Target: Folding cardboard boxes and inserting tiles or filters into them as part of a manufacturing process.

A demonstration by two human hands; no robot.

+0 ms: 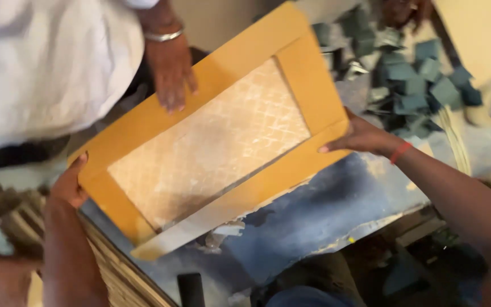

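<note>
I hold the yellow frame (211, 131) tilted between my hands: my left hand (70, 183) grips its lower-left corner, my right hand (354, 136) clasps its right edge. Another person's hand (170, 71) presses flat on its top edge.

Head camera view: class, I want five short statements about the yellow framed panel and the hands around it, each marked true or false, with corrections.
1. The left hand grips the lower left end of the yellow framed panel. True.
2. The right hand rests flat on the blue-grey table. False: it holds the panel's right edge.
3. Another person's hand touches the panel's upper edge. True.
4. That hand wears a red band. False: it wears a silver bracelet.
5. Blue-green blocks lie beyond the panel. True.
</note>
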